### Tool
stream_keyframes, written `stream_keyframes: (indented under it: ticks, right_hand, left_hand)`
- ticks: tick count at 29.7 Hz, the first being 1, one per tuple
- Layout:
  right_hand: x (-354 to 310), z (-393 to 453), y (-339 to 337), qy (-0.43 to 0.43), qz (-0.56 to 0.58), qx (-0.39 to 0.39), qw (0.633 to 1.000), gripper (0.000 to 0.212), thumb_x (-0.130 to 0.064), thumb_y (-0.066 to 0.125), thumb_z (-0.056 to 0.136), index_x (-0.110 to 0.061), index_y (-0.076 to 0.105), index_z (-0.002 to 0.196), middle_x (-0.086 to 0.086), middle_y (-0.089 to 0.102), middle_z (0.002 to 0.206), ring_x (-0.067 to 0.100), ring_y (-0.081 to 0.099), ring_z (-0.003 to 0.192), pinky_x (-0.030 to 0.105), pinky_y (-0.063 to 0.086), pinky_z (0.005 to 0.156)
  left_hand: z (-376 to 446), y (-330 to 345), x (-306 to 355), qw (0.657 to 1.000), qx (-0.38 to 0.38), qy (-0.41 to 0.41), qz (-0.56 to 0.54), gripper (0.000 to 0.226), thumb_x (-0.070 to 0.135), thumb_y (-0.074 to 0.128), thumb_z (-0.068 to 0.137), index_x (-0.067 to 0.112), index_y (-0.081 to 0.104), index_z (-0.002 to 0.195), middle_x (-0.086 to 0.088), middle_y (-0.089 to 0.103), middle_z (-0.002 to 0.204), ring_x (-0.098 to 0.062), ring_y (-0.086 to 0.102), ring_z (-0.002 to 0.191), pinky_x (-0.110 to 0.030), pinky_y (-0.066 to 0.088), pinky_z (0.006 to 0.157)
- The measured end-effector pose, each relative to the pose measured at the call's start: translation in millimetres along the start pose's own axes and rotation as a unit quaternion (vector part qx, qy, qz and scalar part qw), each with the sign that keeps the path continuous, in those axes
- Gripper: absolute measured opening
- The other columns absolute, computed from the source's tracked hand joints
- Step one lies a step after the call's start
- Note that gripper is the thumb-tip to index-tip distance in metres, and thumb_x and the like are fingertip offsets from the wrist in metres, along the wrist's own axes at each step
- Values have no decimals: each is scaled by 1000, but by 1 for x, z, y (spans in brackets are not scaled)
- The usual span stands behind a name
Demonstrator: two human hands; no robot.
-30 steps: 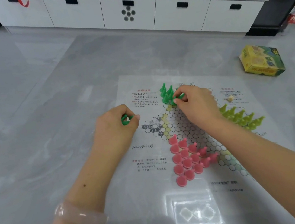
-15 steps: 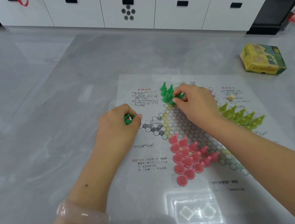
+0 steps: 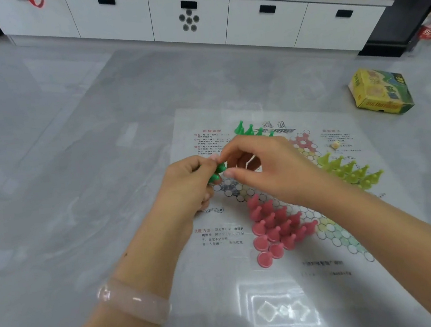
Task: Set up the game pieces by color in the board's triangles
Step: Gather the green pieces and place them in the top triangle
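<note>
Fingers (image 3: 210,164) of the left hand (image 3: 187,185) clutched green pieces (image 3: 217,173) just off the board's (image 3: 288,268) left side, while the right hand's (image 3: 268,168) thumb and forefinger pinched one of them. Pink pieces (image 3: 275,226) filled the near triangle.

Both forearms are bare, no sleeves reaching into view. The left wrist carries a thick, smooth bangle (image 3: 134,301) of pale, milky pink (glossy enough to catch the room light). The left hand (image 3: 187,185) and right hand (image 3: 268,168) wear no gloves.
</note>
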State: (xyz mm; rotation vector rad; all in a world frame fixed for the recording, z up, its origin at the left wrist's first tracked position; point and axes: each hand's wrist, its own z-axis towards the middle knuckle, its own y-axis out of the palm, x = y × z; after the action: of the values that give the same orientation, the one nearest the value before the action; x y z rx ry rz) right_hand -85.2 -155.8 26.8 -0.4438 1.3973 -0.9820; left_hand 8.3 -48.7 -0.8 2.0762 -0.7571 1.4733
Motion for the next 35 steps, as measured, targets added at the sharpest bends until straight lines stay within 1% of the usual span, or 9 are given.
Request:
stream_keyframes:
  ticks: [2, 6, 8, 13, 16, 19, 23, 29, 35]
  right_hand:
    - [1, -1, 0, -15, 10, 14, 1000, 14, -11, 65, 82, -17, 66, 95, -12, 63, 79, 4, 59, 80, 19, 50, 73]
    - [1, -2, -3, -4, 41, 31, 999, 16, -11, 64, 84, -15, 70, 98, -26, 60, 80, -7, 60, 82, 6, 47, 75]
    - [2, -1, -3, -6, 30, 32, 999, 15, -11, 64, 83, -15, 71, 96, -30, 58, 78, -10, 59, 80, 5, 46, 74]
    - [0, -1, -5, -46, -10, 61, 997, 8, -13, 64, 83, -13, 70, 89, -8, 67, 77, 6, 60, 77, 23, 50, 71]
    - [2, 1, -14, 16, 69, 110, 991, 13, -13, 61, 85, -24, 66, 82, -18, 63, 73, 1, 60, 72, 18, 52, 69]
    - [17, 6, -21, 129, 135, 176, 966, 18, -12, 57, 88, -27, 62, 79, -11, 65, 74, 3, 61, 68, 18, 54, 68]
    - [34, 8, -12, 230, 145, 142, 952, 14, -14, 56, 89, -21, 63, 80, -2, 64, 73, 11, 60, 67, 23, 54, 65]
    - [42, 17, 7, 257, 125, 158, 945, 12, -15, 57, 89, -19, 64, 80, -1, 63, 68, 10, 56, 58, 21, 49, 53]
    - [44, 22, 10, 241, 96, 162, 952, 21, -17, 58, 88, -29, 61, 72, -5, 62, 65, 9, 56, 59, 34, 53, 69]
  left_hand:
    - [1, 1, 0, 1000, -3, -6, -10, 30, 19, 49, 93, 11, 50, 64, -3, 50, 60, -5, 28, 33, -12, 19, 32]
    - [-1, 3, 1, 1000, -7, -2, -10, 29, 19, 49, 93, 11, 49, 65, -4, 50, 59, -6, 29, 33, -12, 19, 33]
    - [-1, 3, 1, 1000, -11, 2, -5, 30, 19, 50, 93, 11, 49, 64, -4, 47, 61, -7, 29, 34, -13, 20, 33]
    - [-1, 1, 1, 999, -42, 11, -17, 29, 24, 51, 93, 15, 56, 65, -4, 38, 65, -7, 28, 37, -14, 20, 33]
    - [-1, 1, 3, 998, -48, 12, -25, 26, 28, 48, 94, 14, 66, 83, -1, 38, 66, -6, 30, 37, -14, 23, 32]
    - [2, -1, 2, 999, -4, 4, -32, 25, 27, 48, 94, 13, 65, 82, -1, 40, 67, -6, 32, 39, -15, 26, 33]
    - [5, -1, 3, 997, 16, -32, -70, 24, 26, 49, 94, 13, 62, 79, -1, 44, 67, -8, 35, 44, -17, 27, 38]
    - [5, 0, 5, 998, 6, -38, -56, 15, 12, 50, 89, 14, 63, 81, -2, 46, 67, -9, 36, 46, -17, 26, 37]
    - [6, 0, 0, 1000, -6, -24, -17, 21, 10, 46, 92, 15, 60, 77, -1, 49, 67, -9, 34, 42, -16, 24, 35]
